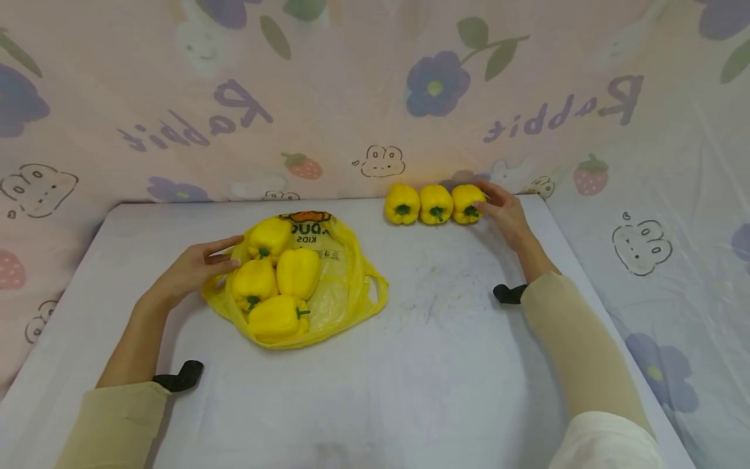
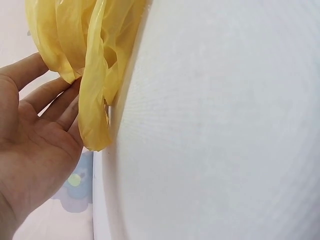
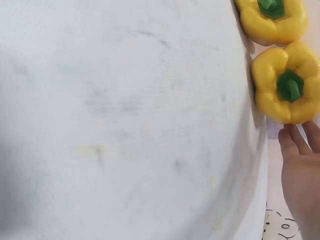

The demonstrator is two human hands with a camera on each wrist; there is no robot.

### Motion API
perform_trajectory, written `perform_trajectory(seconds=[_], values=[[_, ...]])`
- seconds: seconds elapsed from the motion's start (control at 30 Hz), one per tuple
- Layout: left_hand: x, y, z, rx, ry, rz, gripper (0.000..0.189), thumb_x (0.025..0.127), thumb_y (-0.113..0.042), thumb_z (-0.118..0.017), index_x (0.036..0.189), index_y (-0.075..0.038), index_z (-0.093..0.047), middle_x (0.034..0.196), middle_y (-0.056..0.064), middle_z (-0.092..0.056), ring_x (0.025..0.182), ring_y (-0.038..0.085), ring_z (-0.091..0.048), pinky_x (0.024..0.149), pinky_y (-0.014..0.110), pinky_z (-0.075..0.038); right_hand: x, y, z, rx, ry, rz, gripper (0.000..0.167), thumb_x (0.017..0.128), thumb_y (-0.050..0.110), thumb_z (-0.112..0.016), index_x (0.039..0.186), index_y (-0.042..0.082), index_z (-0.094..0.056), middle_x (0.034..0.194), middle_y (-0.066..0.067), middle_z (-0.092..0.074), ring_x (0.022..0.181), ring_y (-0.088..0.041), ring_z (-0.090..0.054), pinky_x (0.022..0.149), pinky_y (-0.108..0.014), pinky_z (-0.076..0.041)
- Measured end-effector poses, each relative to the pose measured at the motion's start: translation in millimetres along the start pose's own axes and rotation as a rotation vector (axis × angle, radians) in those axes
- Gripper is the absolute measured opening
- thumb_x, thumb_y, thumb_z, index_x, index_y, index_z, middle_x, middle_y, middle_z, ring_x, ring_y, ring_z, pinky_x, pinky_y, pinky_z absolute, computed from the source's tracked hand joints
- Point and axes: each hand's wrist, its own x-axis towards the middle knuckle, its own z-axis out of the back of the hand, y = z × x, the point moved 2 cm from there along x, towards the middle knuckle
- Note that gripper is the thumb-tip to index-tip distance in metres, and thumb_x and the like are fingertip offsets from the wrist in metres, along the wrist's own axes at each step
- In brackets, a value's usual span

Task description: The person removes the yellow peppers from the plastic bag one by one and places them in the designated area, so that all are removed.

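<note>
"Holding anything, as the head view has it?"

"My right hand [image 1: 502, 213] has the rightmost pepper [image 1: 464, 197] between thumb and fingers, the thumb on its front, the fingers reaching round the far side. Two more yellow peppers [image 1: 436, 200] stand in a row with it along the back of the table [image 1: 410, 384]. My left hand [image 1: 196, 266] is at the left edge of a yellow bag [image 1: 329, 306], forefinger and thumb a little apart. Four peppers [image 1: 299, 273] lie inside, the bag's mouth spread wide."

"And from the left wrist?"

"My fingers stretch loosely out to the bag, and a loop of its plastic [image 2: 92, 120] hangs beside them. Their tips are hidden behind it, so I can't tell whether I grip it or only touch."

"The right wrist?"

"The rightmost pepper turns its green stem [image 3: 294, 91] toward the camera, its neighbour just beside it. My fingers reach its side, only slightly bent."
</note>
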Motion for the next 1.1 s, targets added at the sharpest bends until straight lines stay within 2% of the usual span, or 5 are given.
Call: perform_trajectory(seconds=[0.23, 0.43, 0.57, 0.73, 1.1], values=[[-1.5, -1.5, -0.2, -0.011, 0.0, 0.006, 0.068, 0.099, -0.036, -0.062, 0.156, -0.012, -0.034, 0.159, 0.021, -0.03, 0.14, 0.045, -0.033, 0.11, 0.063, -0.03, 0.8, 7.0, 1.4, 0.043, -0.06, 0.068, 0.055, 0.094, 0.005, -0.065, 0.143, -0.007, -0.045, 0.15, -0.025, -0.042, 0.139, -0.038, -0.039, 0.109, -0.026, -0.04], [-2.4, -0.4, 1.7, -0.007, -0.012, 0.02, 0.068, 0.098, -0.036, -0.063, 0.156, -0.012, -0.034, 0.158, 0.023, -0.03, 0.14, 0.045, -0.034, 0.11, 0.062, -0.031, 8.5, 10.9, -1.5, 0.066, -0.079, 0.158, 0.052, 0.093, 0.006, -0.068, 0.14, -0.007, -0.05, 0.146, -0.025, -0.047, 0.138, -0.037, -0.041, 0.115, -0.039, -0.033], [-3.0, 2.4, 3.3, -0.017, -0.017, 0.019, 0.068, 0.099, -0.035, -0.063, 0.156, -0.013, -0.033, 0.159, 0.021, -0.029, 0.141, 0.045, -0.033, 0.11, 0.063, -0.031, 15.9, 9.7, -7.0, 0.112, -0.082, 0.2, 0.05, 0.092, 0.002, -0.068, 0.138, -0.008, -0.052, 0.144, -0.022, -0.051, 0.137, -0.037, -0.043, 0.115, -0.041, -0.032], [-5.2, 4.0, 3.0, -0.031, -0.013, 0.02, 0.068, 0.099, -0.034, -0.063, 0.156, -0.013, -0.033, 0.16, 0.018, -0.028, 0.142, 0.045, -0.031, 0.11, 0.064, -0.028, 13.2, 16.2, -18.6, 0.136, -0.049, 0.235, 0.049, 0.092, -0.001, -0.068, 0.138, -0.006, -0.054, 0.143, -0.02, -0.053, 0.136, -0.035, -0.044, 0.115, -0.042, -0.032], [-8.2, -4.3, 1.2, -0.066, -0.025, -0.008, 0.066, 0.098, -0.035, -0.064, 0.155, -0.014, -0.037, 0.159, 0.011, -0.033, 0.141, 0.037, -0.035, 0.113, 0.06, -0.028, 1.7, 39.3, -42.4, 0.13, 0.048, 0.33, 0.044, 0.093, 0.001, -0.066, 0.136, -0.004, -0.057, 0.143, -0.019, -0.053, 0.132, -0.028, -0.049, 0.115, -0.04, -0.033]])
